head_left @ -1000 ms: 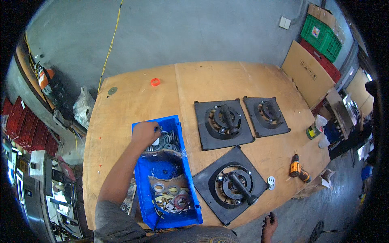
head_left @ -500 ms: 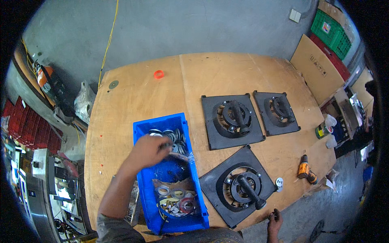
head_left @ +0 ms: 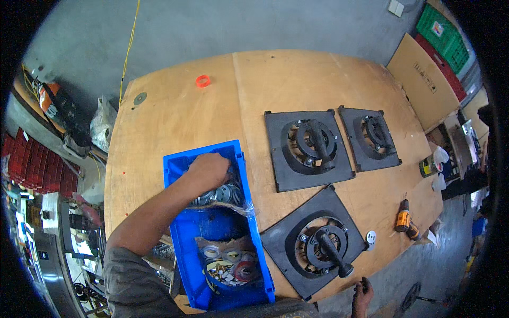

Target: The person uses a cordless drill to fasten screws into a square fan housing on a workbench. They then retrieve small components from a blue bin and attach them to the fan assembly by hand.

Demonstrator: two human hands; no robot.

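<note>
My left hand point(head_left: 212, 168) reaches into the far compartment of a blue plastic bin point(head_left: 177, 231), over a heap of round metal discs point(head_left: 228, 193). Its fingers point down and are hidden behind the back of the hand, so I cannot tell what they hold. Low at the right, my right hand point(head_left: 362, 299) hangs by the table's front edge, fingers loosely bent and apart, nothing visible in them. Nearest to it is a black square burner-like casting point(head_left: 289, 246) with a round centre and a stubby pipe. A small metal disc with holes point(head_left: 371, 237) lies beside that casting's corner.
Two similar black castings point(head_left: 281, 177) point(head_left: 366, 159) lie farther back. An orange-black cordless drill point(head_left: 403, 216) and a can point(head_left: 427, 166) are along the right edge. The bin's near part holds rings and small metal pieces point(head_left: 228, 270). A red-orange ring point(head_left: 203, 81) lies at the back.
My left hand has gone farther away and lower into the far compartment of the bin. The whole view has shifted slightly. My right hand stays by the table edge.
</note>
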